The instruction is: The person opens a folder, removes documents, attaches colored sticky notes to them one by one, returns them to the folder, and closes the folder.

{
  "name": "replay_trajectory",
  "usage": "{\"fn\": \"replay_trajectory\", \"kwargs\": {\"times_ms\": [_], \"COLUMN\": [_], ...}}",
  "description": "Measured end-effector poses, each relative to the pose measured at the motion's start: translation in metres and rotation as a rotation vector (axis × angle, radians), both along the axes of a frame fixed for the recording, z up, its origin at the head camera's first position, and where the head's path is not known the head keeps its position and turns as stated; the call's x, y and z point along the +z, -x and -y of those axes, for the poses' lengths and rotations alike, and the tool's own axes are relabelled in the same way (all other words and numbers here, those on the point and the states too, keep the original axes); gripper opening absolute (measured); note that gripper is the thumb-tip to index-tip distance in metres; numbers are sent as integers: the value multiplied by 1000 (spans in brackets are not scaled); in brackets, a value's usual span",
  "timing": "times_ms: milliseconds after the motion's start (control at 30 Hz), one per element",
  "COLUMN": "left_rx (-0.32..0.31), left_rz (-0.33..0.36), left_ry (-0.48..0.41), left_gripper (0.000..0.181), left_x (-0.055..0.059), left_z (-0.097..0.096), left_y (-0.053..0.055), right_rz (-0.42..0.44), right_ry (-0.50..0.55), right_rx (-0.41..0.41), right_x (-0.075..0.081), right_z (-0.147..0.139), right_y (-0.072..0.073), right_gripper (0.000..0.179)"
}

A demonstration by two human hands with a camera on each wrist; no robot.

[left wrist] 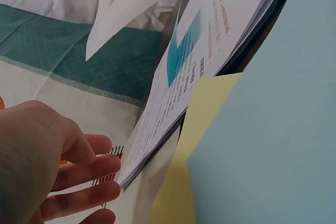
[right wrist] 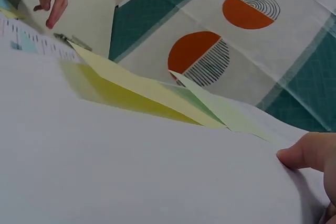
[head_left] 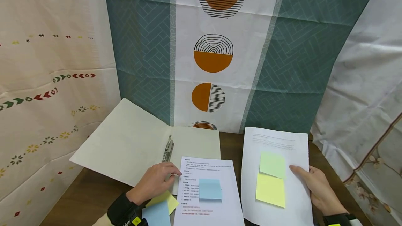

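My right hand (head_left: 320, 189) grips the right edge of a white sheet of paper (head_left: 276, 215), its thumb on top and the other fingers hidden underneath. A green sticky note (head_left: 272, 164) and a yellow sticky note (head_left: 270, 191) are stuck on that sheet, their lower edges lifting in the right wrist view. My left hand (head_left: 157, 180) holds nothing, its fingers loosely bent beside the left edge of a printed stack of papers (head_left: 191, 215). On that stack sits a blue sticky note (head_left: 210, 188), curling up from the page in the left wrist view.
Behind the stack lies an opened white folder (head_left: 125, 142) with a metal clip (head_left: 168, 149) along its fold. Below my left hand, a yellow note (head_left: 172, 201) lies partly under a light blue note (head_left: 157, 215). A patterned cloth (head_left: 267, 62) hangs behind the brown table (head_left: 230, 142).
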State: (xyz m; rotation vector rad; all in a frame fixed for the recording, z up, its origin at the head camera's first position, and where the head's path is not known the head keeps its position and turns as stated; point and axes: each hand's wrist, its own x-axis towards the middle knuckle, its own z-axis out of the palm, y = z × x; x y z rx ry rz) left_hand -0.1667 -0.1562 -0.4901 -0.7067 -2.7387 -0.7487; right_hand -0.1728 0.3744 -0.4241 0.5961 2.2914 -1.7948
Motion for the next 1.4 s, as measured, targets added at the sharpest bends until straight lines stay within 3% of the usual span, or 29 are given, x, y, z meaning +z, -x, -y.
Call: {"fn": "replay_trajectory", "kwargs": {"times_ms": [167,267,333,633,1100,1267,1400], "left_rx": [7,17,18,11,0,-3,-1], "left_rz": [0,11,17,23,18,32,30], "left_ry": [4,1,-1,-8,-12,-15,-11], "left_gripper": [21,21,21,23,21,21,22], "left_x": [-1,-2,-2,-2,-3,-3,-5], "left_z": [1,2,2,4,6,8,8], "left_y": [0,0,0,1,1,1,1], "right_rz": [-42,-66,-57,4,-3,0,-8], "right_ry": [151,217,258,273,373,364,362], "right_rx": [-43,-33,-18,51,167,274,343], "right_x": [11,15,14,3,-5,-21,-38], "right_z": [7,13,17,45,108,134,150], "right_y": [0,-1,-2,-4,-10,-9,-9], "right_gripper": [47,26,21,53,56,64,59]}}
